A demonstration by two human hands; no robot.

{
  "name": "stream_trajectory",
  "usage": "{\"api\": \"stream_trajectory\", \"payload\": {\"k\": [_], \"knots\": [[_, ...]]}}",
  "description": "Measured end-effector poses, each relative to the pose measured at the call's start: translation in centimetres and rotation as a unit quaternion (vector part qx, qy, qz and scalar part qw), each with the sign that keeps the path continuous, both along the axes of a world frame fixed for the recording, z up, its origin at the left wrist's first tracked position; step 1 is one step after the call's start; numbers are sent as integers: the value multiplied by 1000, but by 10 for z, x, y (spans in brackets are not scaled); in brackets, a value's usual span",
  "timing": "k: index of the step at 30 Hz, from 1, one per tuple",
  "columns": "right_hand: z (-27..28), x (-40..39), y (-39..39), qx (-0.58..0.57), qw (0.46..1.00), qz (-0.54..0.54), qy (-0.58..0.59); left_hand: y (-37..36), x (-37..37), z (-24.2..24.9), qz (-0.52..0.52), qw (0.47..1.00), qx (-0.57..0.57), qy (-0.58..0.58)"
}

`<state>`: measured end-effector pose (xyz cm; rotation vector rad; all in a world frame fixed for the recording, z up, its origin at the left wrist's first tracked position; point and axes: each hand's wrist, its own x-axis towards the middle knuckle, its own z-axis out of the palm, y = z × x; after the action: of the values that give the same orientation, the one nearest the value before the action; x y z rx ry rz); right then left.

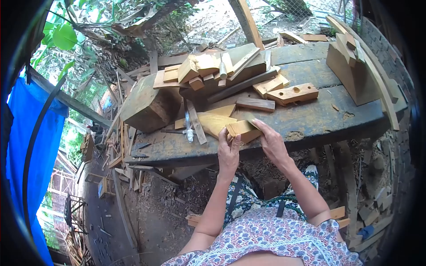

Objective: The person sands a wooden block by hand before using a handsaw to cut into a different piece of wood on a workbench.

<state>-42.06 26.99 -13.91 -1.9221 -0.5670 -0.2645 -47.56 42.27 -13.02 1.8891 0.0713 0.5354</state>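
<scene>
Head view: the left grip (pixel 228 153) clamps a wooden block (pixel 242 128) above the tabletop (pixel 321 117)'s near edge. The right grip (pixel 272 142) touches it, how closed I cannot tell.

The block (pixel 243 127) at the centre was golden yellow. The bench (pixel 326 119) was dark grey with yellowish patches, the tarp (pixel 35 133) at the left edge bright blue. At the bottom, the blouse (pixel 275 232) bore blue-and-red flowers on white.

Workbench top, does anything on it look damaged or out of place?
Yes: near the front edge of the workbench, beside the right hand, a rough patch looks gouged, unlike the flatter surface around. Wood pieces behind lie jumbled.
</scene>
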Motion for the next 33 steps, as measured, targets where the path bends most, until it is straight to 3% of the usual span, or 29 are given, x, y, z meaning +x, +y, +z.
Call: {"api": "stream_trajectory", "payload": {"k": [2,5,11,14,18,20,22,24,25,27,30,31,33], "knots": [[33,-4,5,-18,993,40,-108,-4,4,0,-26,999,-28,-34],[41,-11,20,-32,985,82,-147,-9,2,0,-15,998,-47,-35],[-16,8,15,-18,994,48,-100,8,3,-5,-7,997,-50,-50],[-9,9,15,-7,996,22,-88,6,10,0,20,999,18,-42],[8,-12,16,-25,987,52,-150,-2,9,1,42,998,-9,-50],[0,-7,15,-9,986,28,-161,-4,10,6,56,997,44,-34],[-23,8,14,35,991,-20,-127,-11,11,12,76,994,67,-29],[-51,25,2,34,998,-31,44,-13,13,13,58,994,80,-37],[-54,27,-5,37,998,-34,39,-15,10,18,55,994,95,-28],[-55,28,-16,-33,989,-3,142,-14,10,17,49,993,97,-46],[-18,10,-9,55,998,10,31,-16,7,16,56,994,89,-25],[-14,4,-4,54,998,15,35,-16,5,17,56,995,75,-17],[-6,-1,4,50,996,4,-69,-14,5,17,48,997,52,-23]]}}
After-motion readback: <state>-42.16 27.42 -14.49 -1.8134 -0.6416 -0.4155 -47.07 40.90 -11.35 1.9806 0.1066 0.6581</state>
